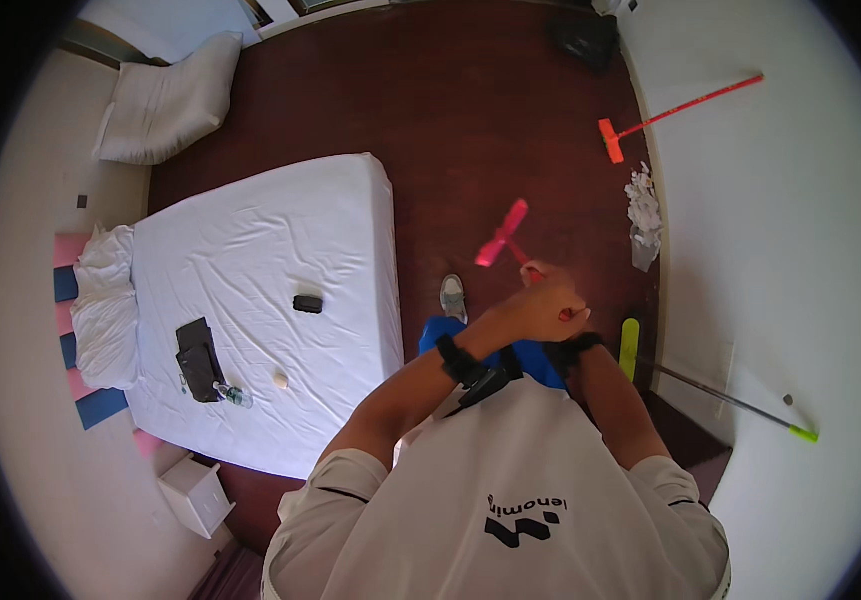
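Note:
Both my hands are closed around a long red-handled tool with a pink crosswise head [503, 233]. Motion smears it, so I cannot tell whether it is a broom or a squeegee. The top end of its handle shows in the curled fingers of my left hand [549, 308]. My right hand [541, 270] appears to grip lower on the handle, partly covered by the left hand and wrist. The tool's head reaches forward and left over the dark red floor [491, 110], ahead of my shoe [454, 297].
Left stands a bed [251, 230] bearing a black case [308, 304], a dark bag [199, 362] and a bottle [235, 395]. An orange-red broom [612, 141], crumpled white litter [644, 205], a black bag [587, 38] and a green flat mop [630, 350] line the right wall.

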`<act>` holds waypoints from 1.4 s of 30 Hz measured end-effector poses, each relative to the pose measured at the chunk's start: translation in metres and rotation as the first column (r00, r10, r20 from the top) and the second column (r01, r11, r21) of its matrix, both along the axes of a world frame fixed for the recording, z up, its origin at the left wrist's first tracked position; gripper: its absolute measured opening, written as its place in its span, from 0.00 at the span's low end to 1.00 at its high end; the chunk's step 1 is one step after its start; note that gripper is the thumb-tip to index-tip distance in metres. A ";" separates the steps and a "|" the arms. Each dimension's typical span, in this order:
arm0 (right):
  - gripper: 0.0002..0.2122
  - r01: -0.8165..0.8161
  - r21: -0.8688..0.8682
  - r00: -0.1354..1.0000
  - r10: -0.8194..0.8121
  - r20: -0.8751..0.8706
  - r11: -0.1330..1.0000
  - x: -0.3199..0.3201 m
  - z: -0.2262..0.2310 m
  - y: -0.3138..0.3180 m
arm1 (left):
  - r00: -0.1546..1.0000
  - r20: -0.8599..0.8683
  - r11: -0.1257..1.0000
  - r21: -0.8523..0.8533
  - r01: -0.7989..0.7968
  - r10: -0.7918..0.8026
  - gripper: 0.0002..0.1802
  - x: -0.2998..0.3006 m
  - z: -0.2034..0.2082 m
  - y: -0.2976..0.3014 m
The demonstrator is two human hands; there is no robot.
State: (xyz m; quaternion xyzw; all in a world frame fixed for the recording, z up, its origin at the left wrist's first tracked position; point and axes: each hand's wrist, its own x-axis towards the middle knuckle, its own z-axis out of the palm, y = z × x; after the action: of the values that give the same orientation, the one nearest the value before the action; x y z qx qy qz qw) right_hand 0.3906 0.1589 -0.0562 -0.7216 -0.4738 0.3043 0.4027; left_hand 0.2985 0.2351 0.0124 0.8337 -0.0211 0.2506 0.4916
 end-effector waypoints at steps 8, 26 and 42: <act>0.08 -0.015 0.036 0.983 0.008 0.185 0.999 -0.050 -0.012 0.127 | 0.975 -0.194 0.992 -0.039 -0.120 0.110 0.16 -0.037 0.013 0.083; 0.08 0.002 -0.241 0.985 0.041 0.170 0.971 0.075 -0.037 0.184 | 0.986 0.018 0.972 -0.170 -0.161 0.166 0.15 0.065 0.022 0.180; 0.12 -0.120 0.094 0.990 0.112 0.089 0.988 0.105 -0.124 0.261 | 0.950 -0.201 0.957 -0.120 -0.265 0.238 0.14 0.109 -0.019 0.245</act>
State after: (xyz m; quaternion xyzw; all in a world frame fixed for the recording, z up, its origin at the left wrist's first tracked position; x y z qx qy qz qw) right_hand 0.4958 0.4196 -0.1799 -0.6840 -0.5459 0.2730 0.3995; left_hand 0.4073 0.4802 -0.0068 0.8111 0.1496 0.2339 0.5148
